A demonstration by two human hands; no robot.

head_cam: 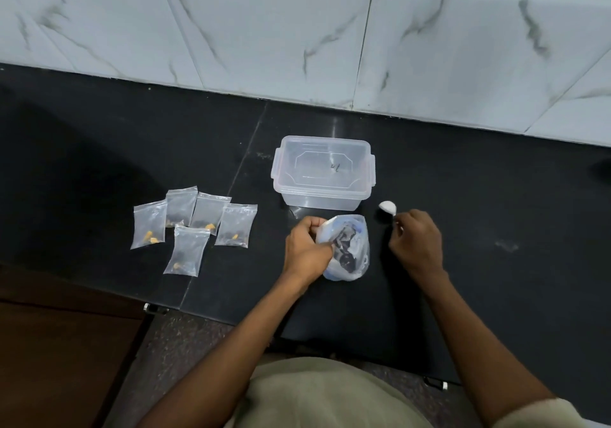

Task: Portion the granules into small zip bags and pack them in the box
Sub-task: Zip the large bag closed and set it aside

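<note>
Left hand [305,249] is gripping the rim of the big supply bag [347,250] to hold it open on the dark counter [496,196], while the right hand [417,242] pinches the handle of a white spoon [387,208] just beside it. Five filled zip bags [193,227] lie well off to the left, and the clear box [322,171] behind the bag looks lidded and has nothing in it yet. Honestly, that floppy bag could slump if the grip slackens, and granules would scatter everywhere.
</note>
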